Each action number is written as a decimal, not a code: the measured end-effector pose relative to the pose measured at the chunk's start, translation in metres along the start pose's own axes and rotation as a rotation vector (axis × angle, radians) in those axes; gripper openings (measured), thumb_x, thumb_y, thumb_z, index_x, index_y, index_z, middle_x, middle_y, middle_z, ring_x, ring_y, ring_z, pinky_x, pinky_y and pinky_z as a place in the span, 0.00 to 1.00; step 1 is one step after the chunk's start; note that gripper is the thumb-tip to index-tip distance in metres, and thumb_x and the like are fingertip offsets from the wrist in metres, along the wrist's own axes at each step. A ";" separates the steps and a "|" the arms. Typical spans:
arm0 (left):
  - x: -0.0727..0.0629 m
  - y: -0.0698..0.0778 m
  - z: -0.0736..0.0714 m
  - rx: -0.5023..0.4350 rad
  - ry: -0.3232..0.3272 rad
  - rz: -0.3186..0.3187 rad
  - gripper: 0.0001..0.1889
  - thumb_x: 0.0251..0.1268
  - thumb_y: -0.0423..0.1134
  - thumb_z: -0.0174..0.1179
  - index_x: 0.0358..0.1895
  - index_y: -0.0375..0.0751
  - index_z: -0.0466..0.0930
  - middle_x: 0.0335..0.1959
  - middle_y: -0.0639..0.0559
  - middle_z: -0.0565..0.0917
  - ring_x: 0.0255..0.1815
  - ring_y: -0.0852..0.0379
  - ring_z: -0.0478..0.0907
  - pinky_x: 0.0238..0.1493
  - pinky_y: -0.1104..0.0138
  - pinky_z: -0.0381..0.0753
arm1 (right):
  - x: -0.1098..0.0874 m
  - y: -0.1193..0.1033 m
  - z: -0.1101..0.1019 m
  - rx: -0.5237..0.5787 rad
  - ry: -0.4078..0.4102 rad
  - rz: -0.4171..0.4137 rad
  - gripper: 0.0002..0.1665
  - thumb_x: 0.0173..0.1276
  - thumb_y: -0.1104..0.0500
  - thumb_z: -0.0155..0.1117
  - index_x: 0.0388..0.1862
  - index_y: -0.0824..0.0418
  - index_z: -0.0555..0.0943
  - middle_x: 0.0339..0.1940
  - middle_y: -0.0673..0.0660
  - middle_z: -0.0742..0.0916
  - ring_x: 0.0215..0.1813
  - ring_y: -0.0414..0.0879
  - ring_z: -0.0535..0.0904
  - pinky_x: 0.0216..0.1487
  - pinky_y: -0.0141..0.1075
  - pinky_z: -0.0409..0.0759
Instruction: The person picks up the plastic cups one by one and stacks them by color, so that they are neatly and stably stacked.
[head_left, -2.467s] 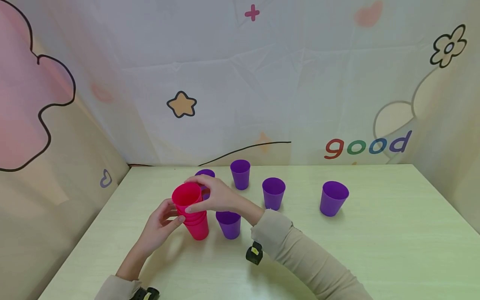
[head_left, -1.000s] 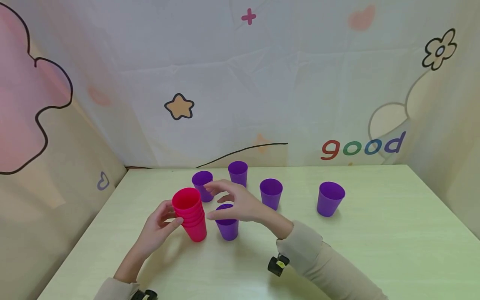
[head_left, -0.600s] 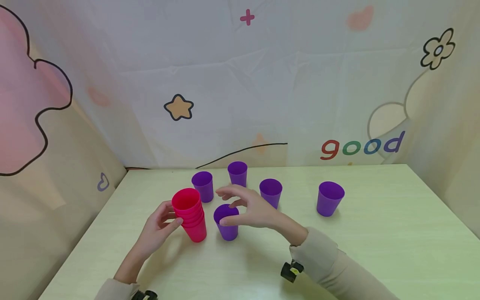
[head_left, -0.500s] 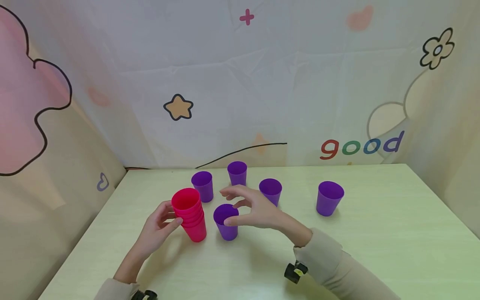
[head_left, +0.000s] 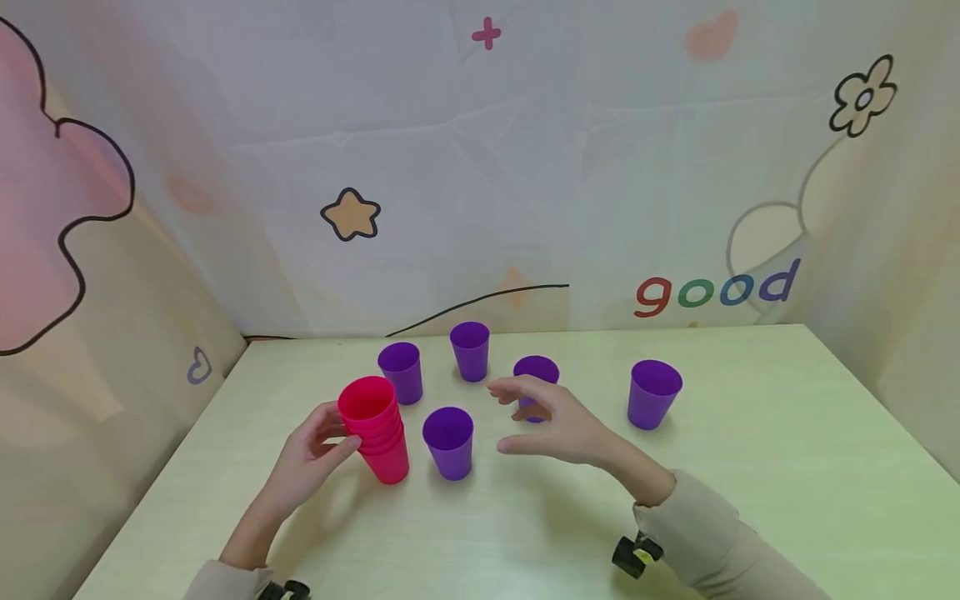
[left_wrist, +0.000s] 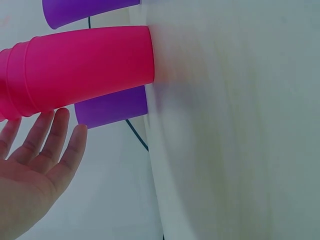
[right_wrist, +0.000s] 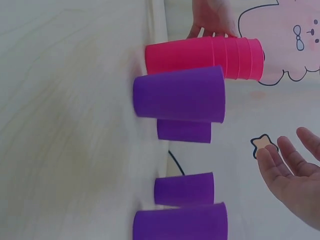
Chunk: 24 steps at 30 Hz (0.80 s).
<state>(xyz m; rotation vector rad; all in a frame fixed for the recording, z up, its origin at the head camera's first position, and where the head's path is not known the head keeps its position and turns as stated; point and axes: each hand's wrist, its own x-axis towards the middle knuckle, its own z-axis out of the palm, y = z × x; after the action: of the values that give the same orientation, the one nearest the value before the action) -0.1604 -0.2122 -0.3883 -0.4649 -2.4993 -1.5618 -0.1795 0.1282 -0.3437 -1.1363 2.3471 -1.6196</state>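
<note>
A stack of nested pinkish-red cups (head_left: 387,458) stands upright on the table at the left. My left hand (head_left: 306,462) holds its left side near the upper rims, thumb in front and fingers behind. In the left wrist view the fingertips (left_wrist: 61,117) touch the stack. My right hand (head_left: 566,425) hovers empty, fingers spread apart from the thumb, partly hiding a purple cup (head_left: 536,367) behind it. The purple cup (head_left: 449,450) nearest the stack stands upright just right of it, between the two hands.
More purple cups stand mouth up: one at back left (head_left: 402,375), one at back middle (head_left: 471,354) and one apart on the right (head_left: 654,396). A printed cloth backdrop (head_left: 420,183) rises behind the pale table (head_left: 750,467).
My right hand was at the top of the red stack; it has let go and moved right, past the near purple cup. The left hand has stayed on the stack.
</note>
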 end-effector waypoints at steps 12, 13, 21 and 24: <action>-0.002 0.001 0.002 0.001 0.012 0.011 0.23 0.60 0.34 0.59 0.59 0.38 0.66 0.49 0.43 0.75 0.45 0.63 0.74 0.40 0.67 0.78 | -0.032 0.010 -0.024 -0.065 0.056 0.071 0.33 0.55 0.60 0.69 0.59 0.64 0.70 0.54 0.56 0.78 0.54 0.55 0.72 0.50 0.40 0.75; -0.002 0.002 0.002 0.004 0.016 0.012 0.24 0.60 0.34 0.59 0.60 0.38 0.65 0.49 0.44 0.75 0.45 0.63 0.74 0.40 0.67 0.78 | -0.034 0.010 -0.026 -0.074 0.062 0.082 0.32 0.55 0.59 0.69 0.59 0.63 0.70 0.53 0.55 0.78 0.54 0.54 0.72 0.50 0.40 0.75; -0.010 0.005 0.001 0.082 0.082 0.074 0.31 0.58 0.31 0.60 0.65 0.40 0.58 0.49 0.43 0.77 0.45 0.63 0.75 0.40 0.69 0.78 | -0.057 0.017 -0.045 -0.142 0.108 0.128 0.32 0.56 0.59 0.68 0.60 0.61 0.70 0.53 0.56 0.79 0.52 0.52 0.74 0.50 0.40 0.75; -0.014 0.010 0.001 0.121 0.132 0.078 0.32 0.57 0.31 0.61 0.64 0.38 0.58 0.50 0.43 0.76 0.45 0.59 0.75 0.40 0.72 0.77 | -0.065 0.018 -0.054 -0.149 0.124 0.140 0.32 0.56 0.60 0.68 0.60 0.62 0.70 0.53 0.57 0.79 0.52 0.53 0.74 0.49 0.39 0.76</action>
<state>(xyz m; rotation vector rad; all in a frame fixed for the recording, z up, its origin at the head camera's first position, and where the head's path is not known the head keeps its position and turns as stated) -0.1437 -0.2095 -0.3844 -0.4229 -2.4281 -1.3575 -0.1660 0.2120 -0.3563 -0.8934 2.5987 -1.5319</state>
